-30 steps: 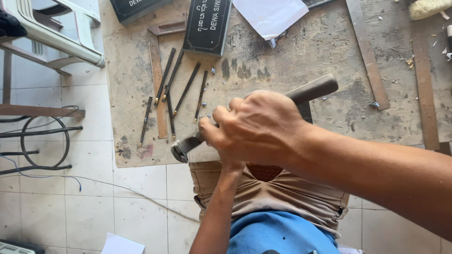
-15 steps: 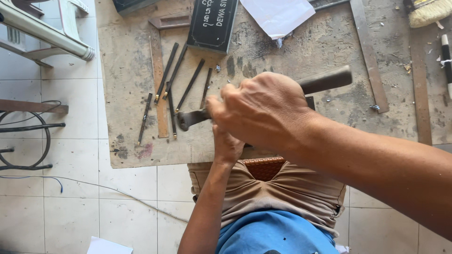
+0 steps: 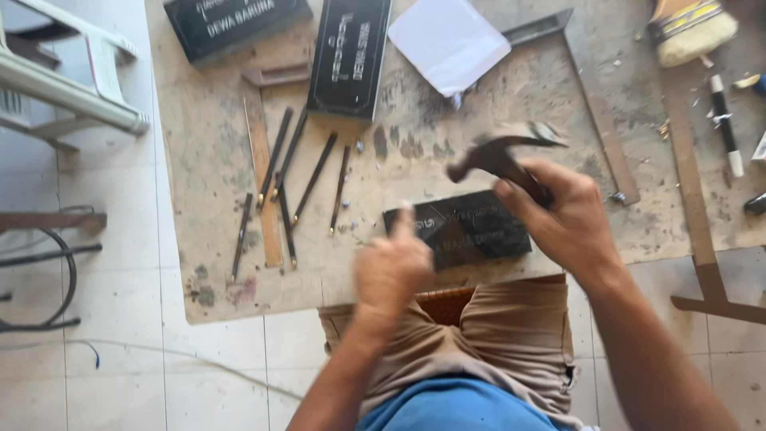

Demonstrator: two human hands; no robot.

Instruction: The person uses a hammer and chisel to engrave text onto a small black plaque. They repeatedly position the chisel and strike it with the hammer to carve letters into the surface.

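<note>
While your right hand (image 3: 562,219) gripped the raised hammer (image 3: 499,160) and your left hand (image 3: 391,267) pinched what looked like a chisel on the black slab (image 3: 463,231) at the board's (image 3: 215,191) near edge, short square taps suited best.

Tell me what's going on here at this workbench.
A person sits at a worn wooden board, working on a dark stone plaque. The right hand grips a hammer, raised above the plaque. The left hand is closed at the plaque's near left corner; whatever it holds is blurred. Several thin chisels lie to the left.
</note>
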